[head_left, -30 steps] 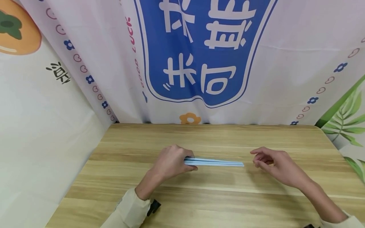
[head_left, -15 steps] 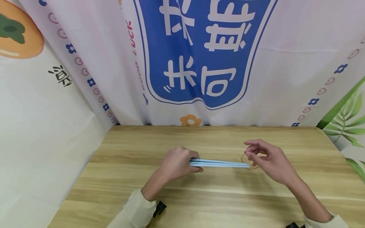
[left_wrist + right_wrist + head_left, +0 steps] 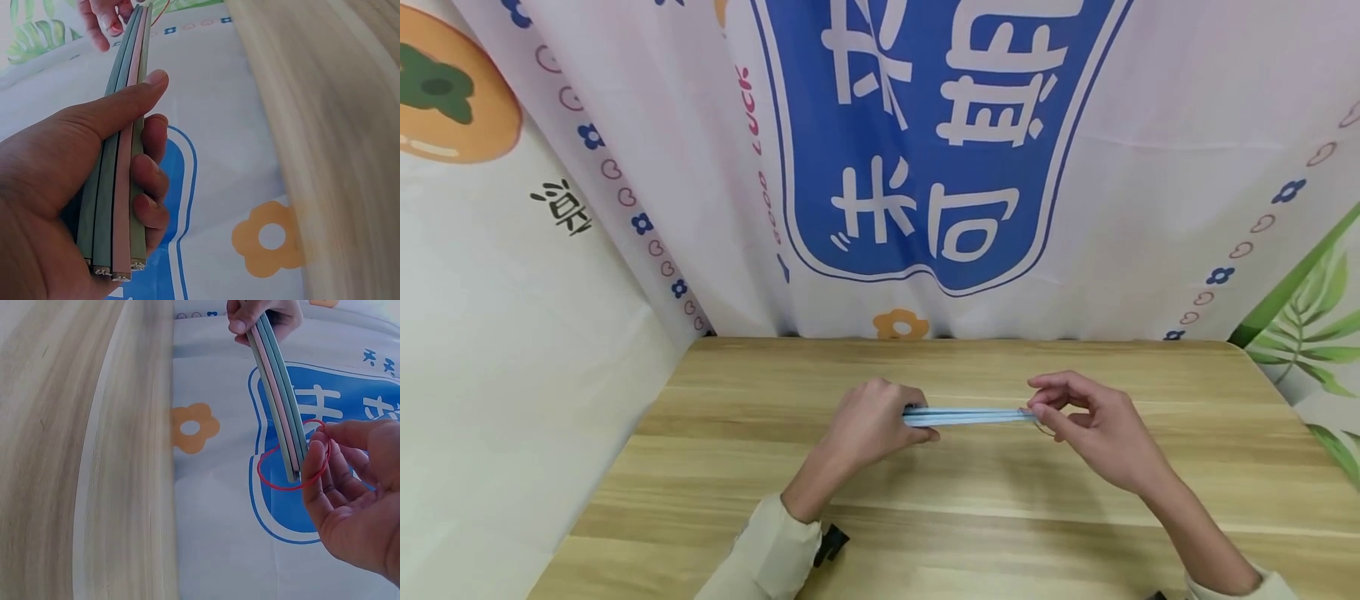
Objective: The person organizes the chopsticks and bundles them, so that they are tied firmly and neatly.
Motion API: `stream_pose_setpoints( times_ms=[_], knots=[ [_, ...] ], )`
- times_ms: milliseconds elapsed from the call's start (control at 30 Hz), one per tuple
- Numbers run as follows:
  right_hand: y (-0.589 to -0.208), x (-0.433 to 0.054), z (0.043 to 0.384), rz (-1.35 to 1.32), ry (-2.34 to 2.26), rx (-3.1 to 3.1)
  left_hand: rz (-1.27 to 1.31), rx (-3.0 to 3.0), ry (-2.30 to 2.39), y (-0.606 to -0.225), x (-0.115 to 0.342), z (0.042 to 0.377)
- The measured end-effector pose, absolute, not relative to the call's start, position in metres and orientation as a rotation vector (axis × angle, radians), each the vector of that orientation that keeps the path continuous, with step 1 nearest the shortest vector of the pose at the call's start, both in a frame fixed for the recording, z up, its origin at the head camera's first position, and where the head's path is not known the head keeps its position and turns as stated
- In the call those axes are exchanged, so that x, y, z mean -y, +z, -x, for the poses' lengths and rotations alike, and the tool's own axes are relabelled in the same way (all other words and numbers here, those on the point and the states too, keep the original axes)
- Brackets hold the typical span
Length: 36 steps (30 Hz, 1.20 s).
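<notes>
A bundle of pastel chopsticks (image 3: pixel 966 416) in blue, green and pink is gripped by my left hand (image 3: pixel 868 425). In the left wrist view the thumb lies over the chopsticks (image 3: pixel 124 181) and the fingers curl round them from below. Their free ends point toward my right hand (image 3: pixel 1093 429), whose thumb and fingertip pinch a thin red rubber band (image 3: pixel 281 488). Seen from the right wrist, the band's loop hangs open about the tips of the chopsticks (image 3: pixel 278 394); the right hand (image 3: pixel 356 487) sits close beside those tips. Both hands are above the table.
The wooden table (image 3: pixel 925 517) spreads beneath both hands. Behind it hangs a white cloth (image 3: pixel 1150 208) with a blue printed sign, and a pale cloth (image 3: pixel 497 350) covers the left side. A black strap piece (image 3: pixel 830 546) is at the left cuff.
My right hand has moved left, bringing the rubber band to the tips of the chopsticks. My left hand has shifted slightly right, still gripping the bundle.
</notes>
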State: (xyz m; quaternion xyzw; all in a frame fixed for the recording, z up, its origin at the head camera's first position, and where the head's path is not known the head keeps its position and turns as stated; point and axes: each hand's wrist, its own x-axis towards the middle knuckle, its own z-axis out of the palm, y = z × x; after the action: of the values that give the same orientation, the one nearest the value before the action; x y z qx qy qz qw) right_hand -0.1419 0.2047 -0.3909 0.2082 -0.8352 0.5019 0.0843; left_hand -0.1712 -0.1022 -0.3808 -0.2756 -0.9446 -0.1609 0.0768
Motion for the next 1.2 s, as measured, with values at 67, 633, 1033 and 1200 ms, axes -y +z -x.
stream_pose_setpoints(
  times_ms=[67,633,1033,1200],
  knots=[
    [-0.391,-0.204,0.141,-0.613,1.498,2.493,0.82,2.83,-0.48,-0.379,0.1,0.173],
    [-0.401,-0.199,0.141,-0.591,1.601,2.447,0.729,2.849,-0.546,-0.371,0.107,0.181],
    [-0.411,-0.194,0.145,-0.673,1.799,2.457,0.704,2.822,-0.597,-0.363,0.116,0.182],
    [-0.416,-0.193,0.147,-0.676,1.947,2.455,0.715,2.806,-0.604,-0.361,0.117,0.181]
  ],
)
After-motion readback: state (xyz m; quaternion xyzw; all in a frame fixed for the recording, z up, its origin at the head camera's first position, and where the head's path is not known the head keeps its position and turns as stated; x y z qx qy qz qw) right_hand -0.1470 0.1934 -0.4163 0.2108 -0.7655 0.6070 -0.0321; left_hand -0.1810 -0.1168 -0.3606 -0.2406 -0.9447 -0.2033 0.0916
